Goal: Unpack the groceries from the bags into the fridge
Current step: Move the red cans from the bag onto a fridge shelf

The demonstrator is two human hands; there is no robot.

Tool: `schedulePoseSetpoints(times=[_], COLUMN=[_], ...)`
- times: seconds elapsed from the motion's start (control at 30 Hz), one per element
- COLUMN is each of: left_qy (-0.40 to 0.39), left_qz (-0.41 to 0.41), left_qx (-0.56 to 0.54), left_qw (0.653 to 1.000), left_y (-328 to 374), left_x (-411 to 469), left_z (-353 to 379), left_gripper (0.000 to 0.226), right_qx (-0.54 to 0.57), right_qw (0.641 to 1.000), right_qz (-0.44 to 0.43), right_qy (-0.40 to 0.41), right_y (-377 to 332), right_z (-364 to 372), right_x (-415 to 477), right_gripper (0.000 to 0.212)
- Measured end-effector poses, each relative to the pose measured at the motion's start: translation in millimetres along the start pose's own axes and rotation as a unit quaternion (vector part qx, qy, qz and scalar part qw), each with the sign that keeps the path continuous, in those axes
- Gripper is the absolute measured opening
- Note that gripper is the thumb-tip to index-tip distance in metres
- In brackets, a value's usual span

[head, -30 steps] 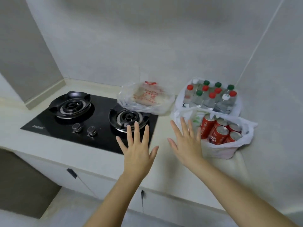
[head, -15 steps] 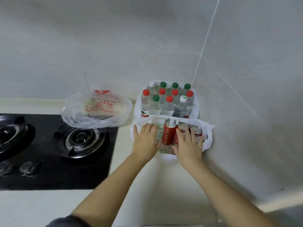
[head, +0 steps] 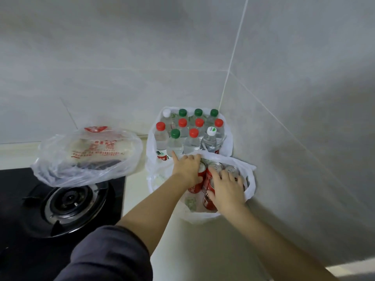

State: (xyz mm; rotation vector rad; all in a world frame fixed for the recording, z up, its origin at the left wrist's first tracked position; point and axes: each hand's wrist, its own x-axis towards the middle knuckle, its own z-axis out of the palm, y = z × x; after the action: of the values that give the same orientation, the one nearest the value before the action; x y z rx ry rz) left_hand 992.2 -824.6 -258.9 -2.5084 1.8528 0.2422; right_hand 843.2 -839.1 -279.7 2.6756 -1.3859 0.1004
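1. Red aluminium soda cans (head: 194,188): red bodies, white lettering, silver tops.
2. Thin white plastic bag around cans (head: 250,179): plain white, slightly see-through.
3. Clear plastic water bottles (head: 191,143): colourless; caps red, green, two white; one label red with some green.
4. Second white plastic bag around bottles (head: 228,142): plain white.
5. Crumpled translucent plastic bag (head: 91,157): milky clear, red print.
6. Glossy black glass gas hob (head: 12,199): black; round burner (head: 71,201) dark grey.
7. Smooth cream countertop (head: 203,250): plain pale cream.
8. Grey tiled wall (head: 142,57): flat grey, thin white grout lines.
9. Dark fabric sleeve (head: 109,256): plain navy-grey.

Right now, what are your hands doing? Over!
Left hand and right hand both inside the front bag, gripping red cans. Water bottles stand in the bag behind. Nothing in the way. Over.
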Motion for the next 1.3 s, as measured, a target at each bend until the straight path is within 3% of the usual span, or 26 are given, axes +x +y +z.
schedulePoseSetpoints(times=[0.17,0.33,0.5,0.67,0.87,0.97,1.1,1.3], left_qy=[-0.027,0.001,0.081,0.193,0.364,0.403,0.388,0.279], left_qz=[0.005,-0.038,-0.059,-0.089,-0.104,-0.126,-0.176,-0.245], left_qx=[0.033,-0.010,-0.064,-0.121,-0.180,-0.162,-0.143,-0.182], left_qw=[0.999,0.999,0.993,0.970,0.908,0.892,0.894,0.911], left_y=[0.6,2.9,-0.5,-14.1,-36.5,-46.4,-56.2,-59.8], left_x=[11.5,6.3,-28.0,-72.1,-136.2,-173.0,-215.9,-247.7], left_z=[12.7,24.8,23.8,-16.1,-76.6,-84.7,-61.4,8.4], left_gripper=[0.081,0.056,0.053,0.051,0.056,0.059,0.058,0.056], right_qx=[0.011,0.051,0.134,0.220,0.376,0.428,0.451,0.422], right_qw=[1.000,0.998,0.989,0.973,0.921,0.896,0.885,0.898], right_qz=[-0.003,0.011,0.064,0.072,-0.025,-0.076,-0.103,-0.118], right_qy=[0.000,-0.039,-0.030,0.023,0.102,0.090,0.050,-0.036], right_y=[5.7,7.1,6.2,-7.2,-38.4,-55.4,-74.8,-92.6], right_z=[3.3,3.0,-3.4,-46.6,-116.8,-131.6,-122.8,-78.2], right_x=[1.2,1.4,-2.4,-12.7,-25.7,-33.9,-50.4,-75.9], right_gripper=[0.075,0.079,0.076,0.053,0.059,0.061,0.053,0.054])
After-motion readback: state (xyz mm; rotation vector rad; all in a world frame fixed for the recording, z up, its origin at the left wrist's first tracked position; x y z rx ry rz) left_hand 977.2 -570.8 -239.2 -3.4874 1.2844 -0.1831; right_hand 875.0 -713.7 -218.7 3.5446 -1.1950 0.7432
